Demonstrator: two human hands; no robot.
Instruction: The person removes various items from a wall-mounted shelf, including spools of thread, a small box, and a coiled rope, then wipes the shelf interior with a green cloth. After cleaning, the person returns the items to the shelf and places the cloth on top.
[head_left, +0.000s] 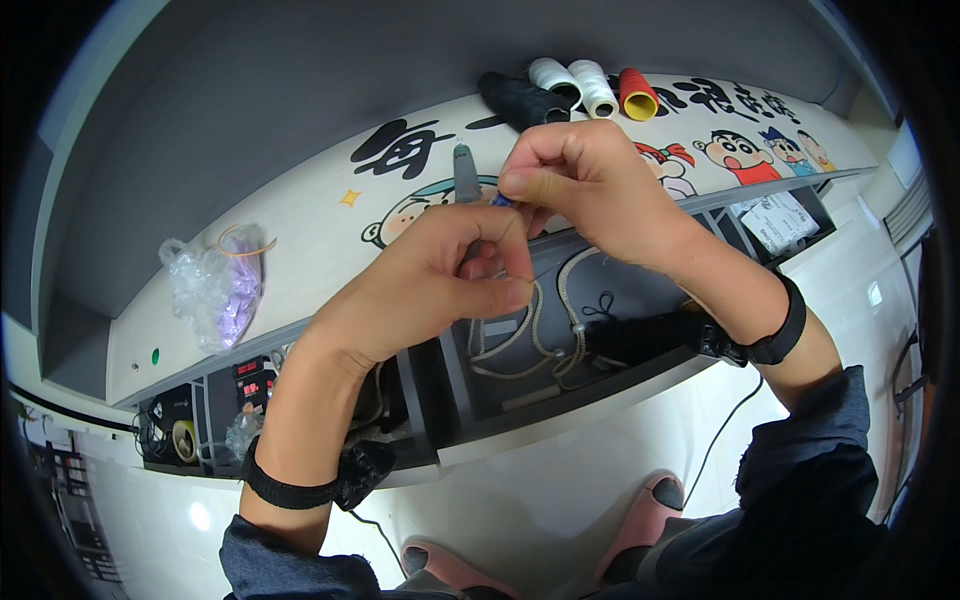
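Observation:
My right hand (589, 184) pinches a small blue piece (501, 199) between thumb and forefinger; most of it is hidden by the fingers. Just below and to its left, my left hand (450, 270) has thumb and forefinger pressed together on what looks like a thin thread (551, 271). Its other fingers are curled in. Behind my hands, a tube with a green collar and a clear tip (466, 172) lies on the printed desktop (307, 247).
White thread spools (592, 86), a red thread spool (638, 94) and a dark rolled item (521, 101) lie at the back. A clear plastic bag with purple contents (238, 289) sits left. Below, open drawers hold a looped cord (566, 300), tape (184, 440) and packets (780, 223).

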